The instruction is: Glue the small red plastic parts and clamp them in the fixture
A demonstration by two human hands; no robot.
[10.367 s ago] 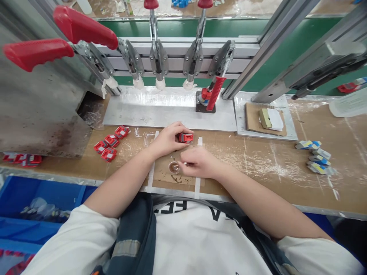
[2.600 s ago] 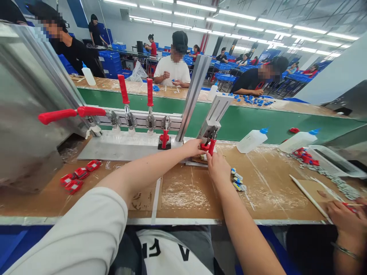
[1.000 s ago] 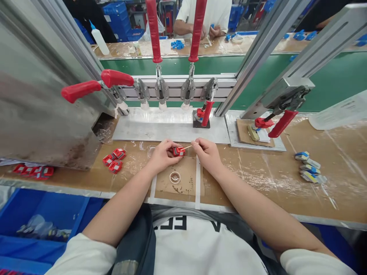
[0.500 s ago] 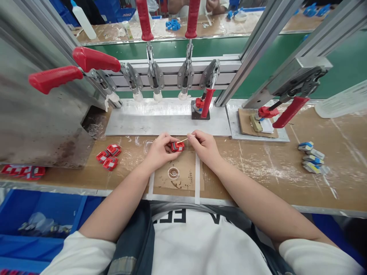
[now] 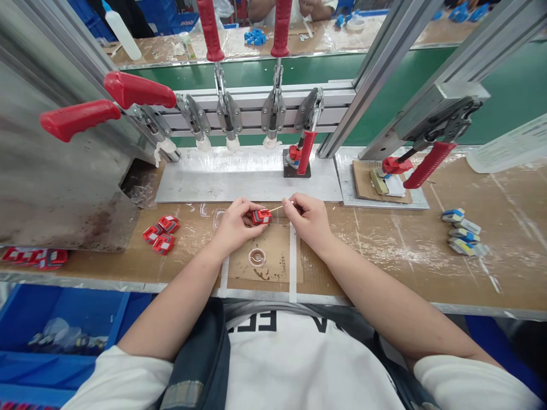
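Note:
Between the thumb and fingers of my left hand is a small red and grey plastic part, held above the bench. My right hand pinches a thin wooden stick, whose tip points left at the red part's edge; whether it touches I cannot tell. Below the hands, a small round dish with brownish liquid sits on a taped-down sheet. To the left lies a small group of similar red parts.
Red-handled toggle clamps stand behind my hands over a metal plate. Another clamp presses a piece at the right. Blue, grey and yellow parts lie far right. Blue bins sit lower left. Another person's hands show across the bench.
The stick has drawn back slightly to the right from the red part, along with my right hand. My left hand still holds the part; the whole view has shifted slightly.

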